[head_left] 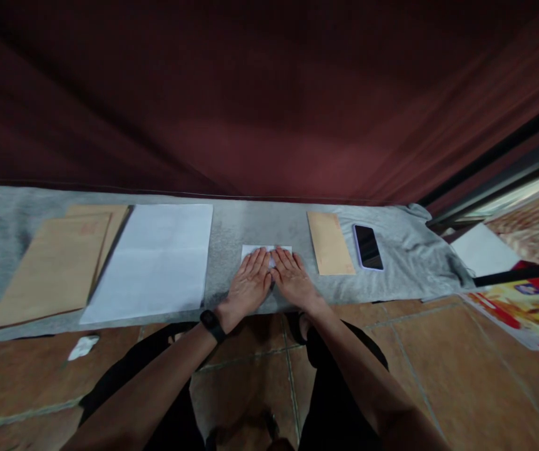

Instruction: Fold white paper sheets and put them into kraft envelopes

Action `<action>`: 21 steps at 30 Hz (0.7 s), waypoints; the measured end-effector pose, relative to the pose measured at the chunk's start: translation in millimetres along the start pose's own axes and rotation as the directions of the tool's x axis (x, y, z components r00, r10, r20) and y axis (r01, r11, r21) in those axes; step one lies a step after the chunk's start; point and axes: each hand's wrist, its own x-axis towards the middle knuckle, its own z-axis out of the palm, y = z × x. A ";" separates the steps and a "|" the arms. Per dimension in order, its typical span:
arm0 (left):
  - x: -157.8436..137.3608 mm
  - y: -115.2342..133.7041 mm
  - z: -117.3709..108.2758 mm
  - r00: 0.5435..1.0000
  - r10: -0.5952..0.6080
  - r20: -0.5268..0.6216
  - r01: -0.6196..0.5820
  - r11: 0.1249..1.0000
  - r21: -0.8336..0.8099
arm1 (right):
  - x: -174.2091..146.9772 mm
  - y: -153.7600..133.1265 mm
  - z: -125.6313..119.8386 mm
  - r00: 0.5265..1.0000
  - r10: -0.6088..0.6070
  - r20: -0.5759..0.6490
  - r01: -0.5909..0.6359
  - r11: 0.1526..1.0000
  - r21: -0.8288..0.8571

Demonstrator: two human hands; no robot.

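Note:
Both of my hands lie flat on a small folded white paper [286, 248] at the middle of the grey cloth. My left hand [249, 282], with a black watch on its wrist, has its fingers stretched out over the paper's left half. Over the right half lies my right hand [292, 280], fingers also straight, the two hands nearly meeting at the centre. Most of the paper is hidden under them. To the right rests a small brown envelope [330, 244]. Large white paper sheets [154, 263] lie to the left.
Large brown envelopes [57, 269] lie at the far left of the grey cloth [231, 219]. A phone [368, 247] sits right of the small envelope. A dark red curtain [269, 113] hangs behind. Crumpled white tissue [82, 346] and a colourful box [527, 307] are on the tiled floor.

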 end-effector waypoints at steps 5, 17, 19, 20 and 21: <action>-3.0 -9.1 5.4 0.998 -0.057 0.025 0.057 0.998 0.021 | -2.7 11.2 -0.1 0.999 0.039 -0.001 -0.039 0.998 -0.041; -8.7 -30.6 -10.9 0.986 -0.169 0.006 0.168 0.983 0.072 | 18.4 30.7 -11.5 0.994 0.106 -0.027 -0.105 0.994 0.041; -5.6 -31.9 -13.4 0.984 -0.179 0.016 0.177 0.982 0.067 | 26.2 30.7 -16.3 0.991 0.130 -0.026 -0.129 0.990 0.056; -4.0 -32.6 -14.0 0.983 -0.183 0.023 0.181 0.982 0.061 | 29.5 30.6 -18.8 0.989 0.146 -0.020 -0.144 0.988 0.059; -2.6 -33.4 -14.3 0.982 -0.187 0.029 0.185 0.981 0.054 | 32.3 30.7 -21.2 0.987 0.162 -0.012 -0.161 0.985 0.060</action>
